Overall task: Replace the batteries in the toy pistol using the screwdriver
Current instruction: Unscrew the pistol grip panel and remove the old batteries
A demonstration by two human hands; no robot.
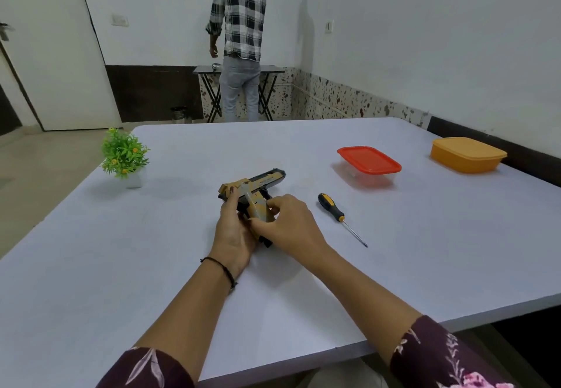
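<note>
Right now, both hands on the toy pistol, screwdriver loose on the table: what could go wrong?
1. The right hand must let go to fetch the screwdriver. The toy pistol, left to the left hand alone, may tip or slip.
2. The screwdriver lies loose, and a nudge could roll it.
3. The red-lidded container and orange container are both shut, so any freed screw would likely land on the bare table and could get lost.

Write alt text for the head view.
A left hand and a right hand hold a yellow toy pistol on a white table. A screwdriver lies beside them, untouched; a red-lidded box, an orange box and a plant stand farther back.
</note>
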